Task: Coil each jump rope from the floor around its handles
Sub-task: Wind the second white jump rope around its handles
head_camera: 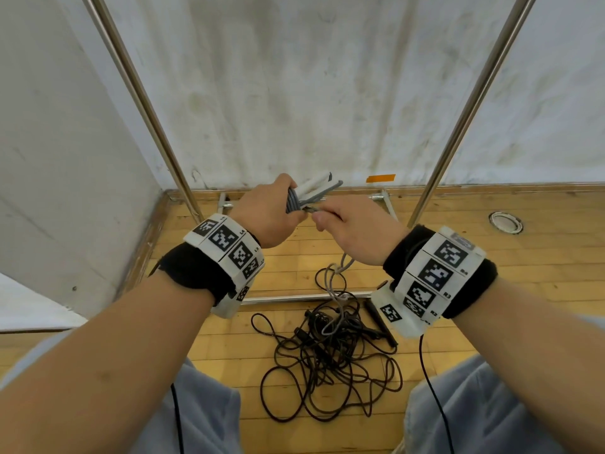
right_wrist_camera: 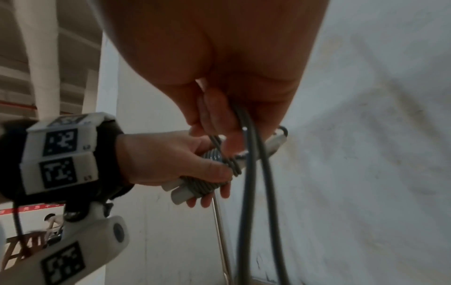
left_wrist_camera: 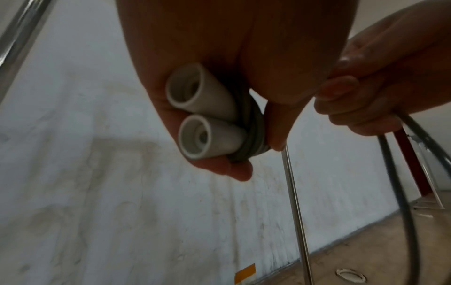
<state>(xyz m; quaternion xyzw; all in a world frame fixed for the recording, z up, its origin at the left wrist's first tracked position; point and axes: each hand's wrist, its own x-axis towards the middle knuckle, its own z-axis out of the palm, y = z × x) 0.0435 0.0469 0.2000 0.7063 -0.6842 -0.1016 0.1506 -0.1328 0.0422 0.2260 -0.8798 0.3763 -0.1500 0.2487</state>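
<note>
Head view shows the left hand (head_camera: pixel 266 213) curled round two light, stiff white handles (head_camera: pixel 312 186) with grey rope (head_camera: pixel 292 202) coiled on them, while the right hand (head_camera: pixel 355 226) pinches the limp, probably slippery slack best held close to the coil, above tangled black ropes (head_camera: pixel 327 365) on the floor (head_camera: pixel 491 290).

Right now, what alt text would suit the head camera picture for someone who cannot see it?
A left hand holds two white handles wound with grey rope while the right hand pinches its loose end. Below, black jump ropes lie tangled on the wooden floor.
</note>
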